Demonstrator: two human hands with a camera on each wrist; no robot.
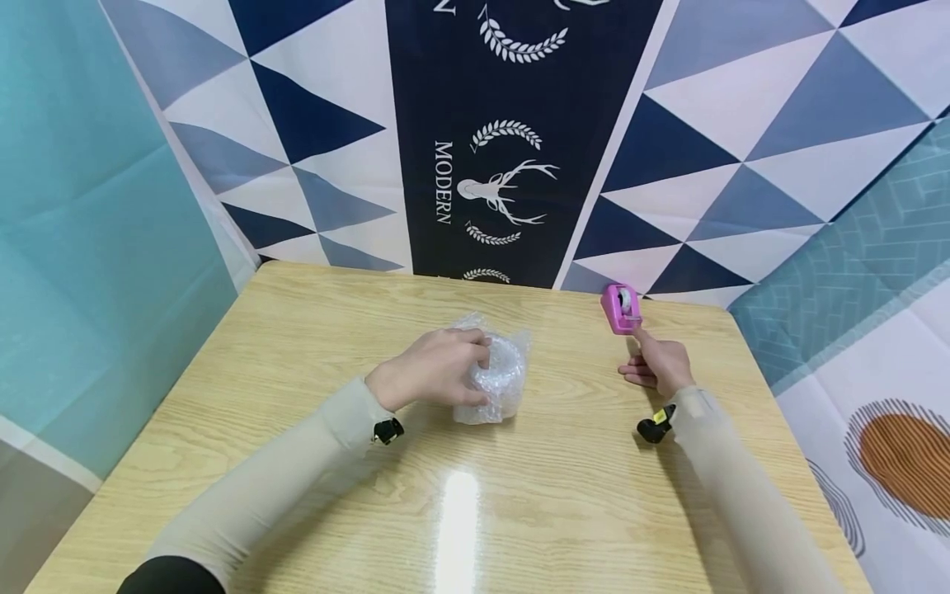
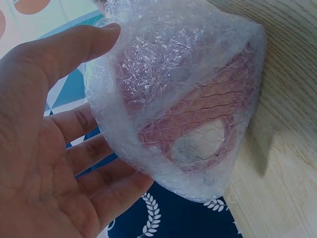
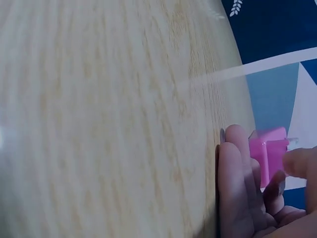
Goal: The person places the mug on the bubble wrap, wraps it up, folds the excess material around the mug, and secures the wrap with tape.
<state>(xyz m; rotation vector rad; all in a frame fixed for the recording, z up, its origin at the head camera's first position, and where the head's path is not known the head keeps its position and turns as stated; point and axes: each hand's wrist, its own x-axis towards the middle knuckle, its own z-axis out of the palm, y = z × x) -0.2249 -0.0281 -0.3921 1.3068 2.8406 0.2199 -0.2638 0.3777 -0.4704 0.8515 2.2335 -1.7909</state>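
Note:
A bubble-wrapped item [image 1: 505,375] sits on the table left of the right hand. Through the cloudy wrap in the left wrist view, reddish surfaces and a pale round patch show; its exact kind is hidden. My left hand [image 1: 445,371] holds it, thumb on one side and curled fingers on the other. At the table's back edge stands a pink tape dispenser [image 1: 622,309] with a roll of clear tape. My right hand [image 1: 660,363] reaches to its front end, thumb and forefinger close to the tape edge with a gap between them, the other fingers extended over the table.
The wooden table [image 1: 334,313] reaches back to a patterned cloth [image 1: 490,190] with triangles and a deer print. Side cloths hang at the left [image 1: 96,206] and right [image 1: 861,247]. A bright light reflection lies on the table's front part.

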